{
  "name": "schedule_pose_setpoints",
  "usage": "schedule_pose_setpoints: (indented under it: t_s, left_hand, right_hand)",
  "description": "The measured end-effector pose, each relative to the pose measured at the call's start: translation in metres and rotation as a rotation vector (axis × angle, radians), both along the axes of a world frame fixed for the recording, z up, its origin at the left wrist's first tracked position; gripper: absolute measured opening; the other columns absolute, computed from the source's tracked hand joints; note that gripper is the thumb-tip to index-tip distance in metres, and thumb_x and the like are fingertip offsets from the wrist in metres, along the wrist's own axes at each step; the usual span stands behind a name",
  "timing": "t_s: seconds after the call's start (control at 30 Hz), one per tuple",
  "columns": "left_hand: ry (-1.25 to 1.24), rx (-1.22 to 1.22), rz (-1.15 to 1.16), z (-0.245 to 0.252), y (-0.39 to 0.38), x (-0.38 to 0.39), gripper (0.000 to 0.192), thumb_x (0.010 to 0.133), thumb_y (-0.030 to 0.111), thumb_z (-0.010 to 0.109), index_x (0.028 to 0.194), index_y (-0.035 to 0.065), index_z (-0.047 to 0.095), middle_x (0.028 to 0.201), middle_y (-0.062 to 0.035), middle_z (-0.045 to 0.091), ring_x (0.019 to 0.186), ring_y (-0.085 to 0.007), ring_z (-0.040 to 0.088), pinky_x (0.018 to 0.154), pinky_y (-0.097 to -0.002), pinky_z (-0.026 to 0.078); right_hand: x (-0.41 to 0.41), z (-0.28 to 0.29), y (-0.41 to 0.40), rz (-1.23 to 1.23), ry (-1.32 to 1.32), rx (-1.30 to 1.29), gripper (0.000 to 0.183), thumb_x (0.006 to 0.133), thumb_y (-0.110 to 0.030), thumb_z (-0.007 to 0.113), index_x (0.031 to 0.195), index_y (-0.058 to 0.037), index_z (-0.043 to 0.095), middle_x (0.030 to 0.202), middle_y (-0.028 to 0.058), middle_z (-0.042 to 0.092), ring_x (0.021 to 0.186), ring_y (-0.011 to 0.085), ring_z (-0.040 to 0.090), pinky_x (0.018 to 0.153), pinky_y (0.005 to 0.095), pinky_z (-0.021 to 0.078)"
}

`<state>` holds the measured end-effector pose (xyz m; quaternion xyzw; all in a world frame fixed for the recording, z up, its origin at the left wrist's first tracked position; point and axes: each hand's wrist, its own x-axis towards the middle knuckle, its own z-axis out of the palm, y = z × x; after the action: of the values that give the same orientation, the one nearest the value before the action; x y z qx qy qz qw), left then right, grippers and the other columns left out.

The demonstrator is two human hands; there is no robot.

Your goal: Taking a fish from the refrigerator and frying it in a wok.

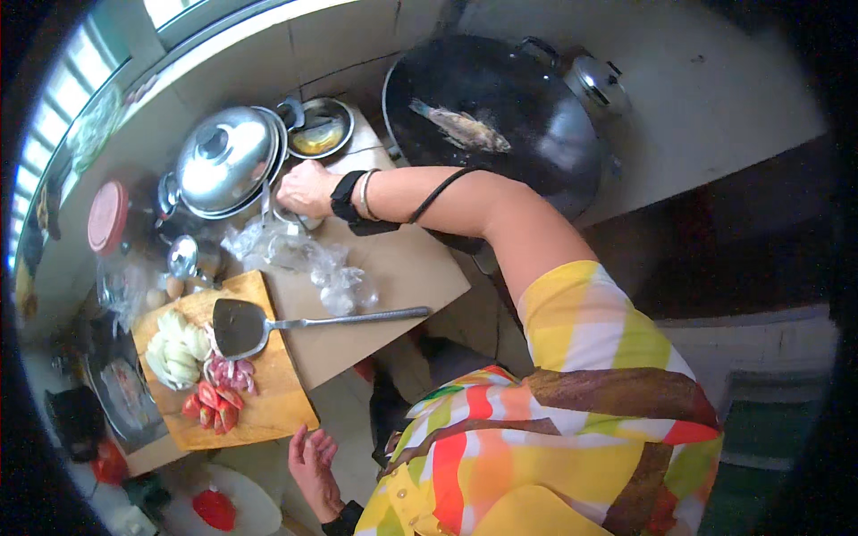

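Observation:
My right hand [307,191], with a dark watch at the wrist, is closed at a small container partly hidden under it, beside a lidded steel pot [226,161]; whether it grips something is unclear. My left hand [313,462] hangs empty with its fingers apart, just off the near corner of a wooden cutting board [268,402]. Cut pale vegetable [175,348], sliced meat [231,372] and tomato wedges [213,405] lie on the board. A metal wok spatula [241,328] rests its blade on the board. One fish [462,126] lies in a big black wok [556,141].
Crumpled clear plastic bags [301,254] lie on the counter. A steel bowl with yellow liquid [320,134] stands behind the pot. At the left are a jar with a pink lid [107,217], a small lidded pot [184,256] and eggs [174,288]. A small lidded pan [596,84] adjoins the wok.

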<state>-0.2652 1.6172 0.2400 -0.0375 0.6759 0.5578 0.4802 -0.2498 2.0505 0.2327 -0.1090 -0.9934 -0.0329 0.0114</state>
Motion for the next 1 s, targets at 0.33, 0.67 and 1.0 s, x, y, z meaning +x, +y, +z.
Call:
schedule_pose_setpoints:
  t_s: [0.33, 0.67, 1.0]
  left_hand:
    - [0.024, 0.021, -0.103, 0.002, 0.015, -0.015, 0.033, 0.085, 0.015, 0.051, 0.115, 0.0032, 0.045, 0.09, -0.0097, 0.056, 0.076, -0.0162, 0.056, 0.065, -0.0263, 0.048]
    - [0.004, 0.029, -0.165, 0.001, 0.047, 0.002, 0.032, 0.085, 0.017, 0.053, 0.114, 0.004, 0.046, 0.093, -0.0103, 0.057, 0.076, -0.0161, 0.057, 0.065, -0.0264, 0.048]
    - [0.02, -0.002, -0.18, 0.007, 0.064, 0.028, 0.034, 0.085, 0.018, 0.052, 0.115, 0.0037, 0.044, 0.093, -0.0092, 0.056, 0.079, -0.016, 0.056, 0.067, -0.0267, 0.048]
  right_hand:
    - [0.116, 0.102, 0.03, -0.395, 0.154, -0.271, 0.018, 0.068, -0.022, 0.057, 0.082, -0.0117, 0.063, 0.079, 0.0114, 0.061, 0.075, 0.0298, 0.059, 0.064, 0.0393, 0.0472]
    - [0.271, 0.042, 0.138, -0.763, 0.127, -0.143, 0.017, 0.07, -0.019, 0.055, 0.082, -0.0119, 0.063, 0.082, 0.0138, 0.062, 0.077, 0.0319, 0.06, 0.066, 0.0422, 0.0484]
    - [0.334, 0.046, 0.154, -0.799, 0.049, -0.162, 0.017, 0.069, -0.018, 0.055, 0.084, -0.016, 0.064, 0.082, 0.011, 0.062, 0.079, 0.0313, 0.06, 0.068, 0.0432, 0.0482]
